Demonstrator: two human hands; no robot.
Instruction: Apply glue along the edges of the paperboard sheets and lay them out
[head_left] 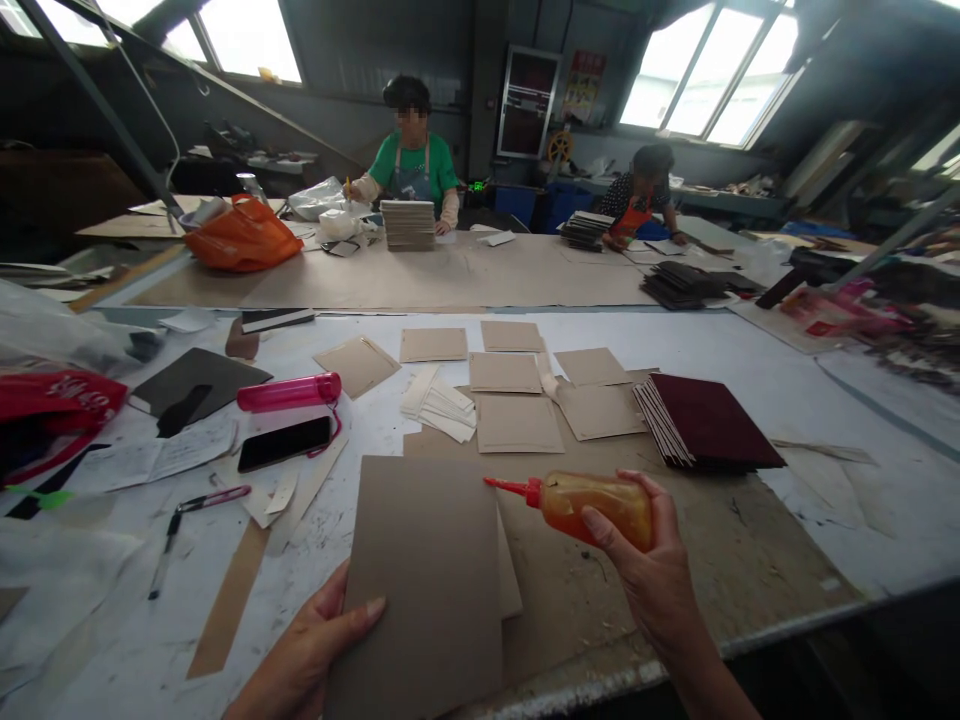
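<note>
My left hand (322,635) grips a large grey-brown cardboard sheet (427,580) by its left edge, thumb on top. In my right hand (660,570) lies a glue bottle (592,507) of amber liquid, tipped sideways. Its red nozzle (510,486) points left, at the sheet's upper right edge. A paler board (508,570) peeks out from under the sheet's right side. Beyond my hands lie several smaller cardboard pieces (520,424) and a bundle of cream strips (439,402). A stack of dark maroon boards (712,420) rests to the right.
On the left are a phone (285,444), a pink bottle (289,392), pens (187,515), papers and a red bag (52,415). Across a second table, two people work by stacks of boards (409,226). An orange bag (244,235) stands there. The table's front edge runs close below my hands.
</note>
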